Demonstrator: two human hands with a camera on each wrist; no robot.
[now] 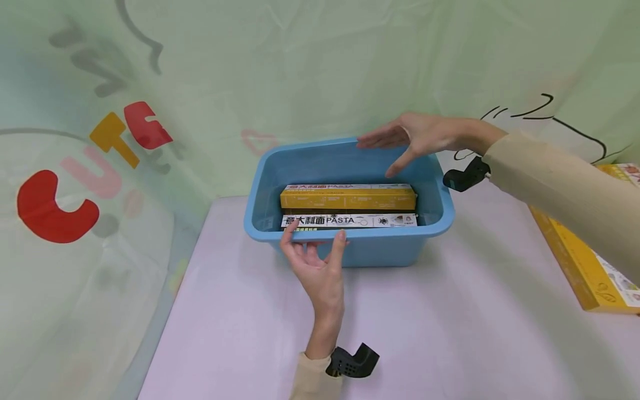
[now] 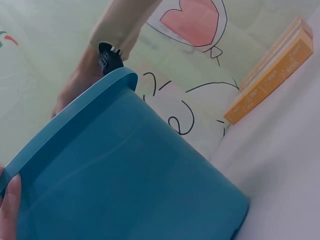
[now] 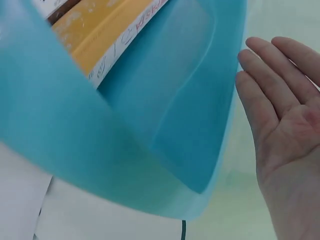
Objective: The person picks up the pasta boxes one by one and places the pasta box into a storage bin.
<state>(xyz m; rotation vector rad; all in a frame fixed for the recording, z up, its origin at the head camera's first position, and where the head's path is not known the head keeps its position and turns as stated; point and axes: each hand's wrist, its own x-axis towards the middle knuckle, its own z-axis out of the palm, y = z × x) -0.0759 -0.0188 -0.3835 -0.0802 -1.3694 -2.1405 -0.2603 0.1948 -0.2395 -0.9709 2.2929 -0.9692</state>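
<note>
One left hand has its grip clamped on the near rim of one blue tub, while one right hand spreads its grip apart by the far rim! Two pasta boxes lie side by side inside the tub, and on the bench, well off right, sits at least one yellow box, partly hidden by a sleeve, exact count unclear.
</note>
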